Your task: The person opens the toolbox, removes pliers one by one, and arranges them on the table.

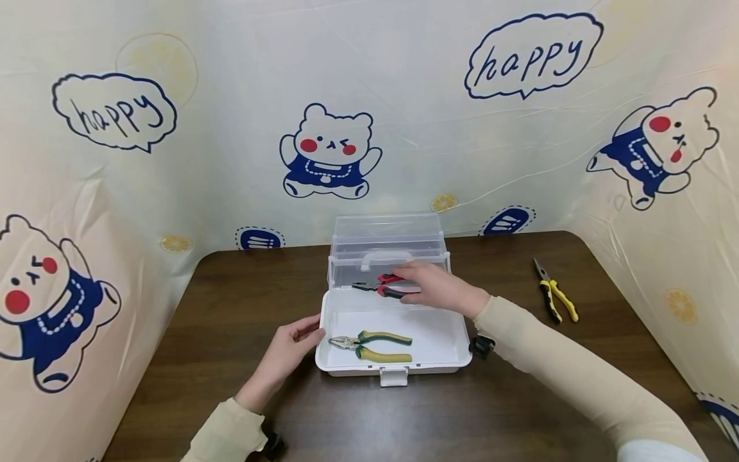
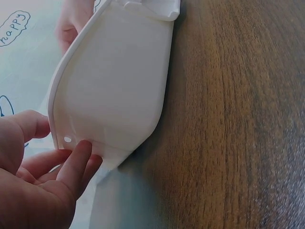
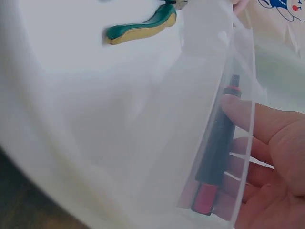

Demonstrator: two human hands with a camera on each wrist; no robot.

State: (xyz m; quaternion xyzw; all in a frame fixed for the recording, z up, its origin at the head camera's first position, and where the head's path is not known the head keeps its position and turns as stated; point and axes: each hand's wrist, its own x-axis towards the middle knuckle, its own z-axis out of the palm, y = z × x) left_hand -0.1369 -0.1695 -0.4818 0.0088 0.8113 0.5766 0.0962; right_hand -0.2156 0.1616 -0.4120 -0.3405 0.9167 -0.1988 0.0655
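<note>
A white toolbox (image 1: 369, 370) with its clear lid (image 1: 387, 226) raised stands on the table. My left hand (image 1: 288, 350) pinches the box's left rim, the thumb at the edge and fingers against the outer wall (image 2: 114, 71). My right hand (image 1: 435, 287) holds red-and-black-handled pliers (image 1: 391, 292) at the back of the box, their jaws pointing left. In the right wrist view, these pliers (image 3: 214, 152) show through clear plastic, with the thumb across them. Combination pliers with green-and-yellow handles (image 1: 383, 357) lie inside the box, jaws leftward.
Long-nose pliers with yellow-and-black handles (image 1: 555, 296) lie on the brown table (image 1: 508, 398) to the right. A front latch (image 1: 394, 376) hangs down from the box. Behind the table hangs a printed curtain (image 1: 242, 173).
</note>
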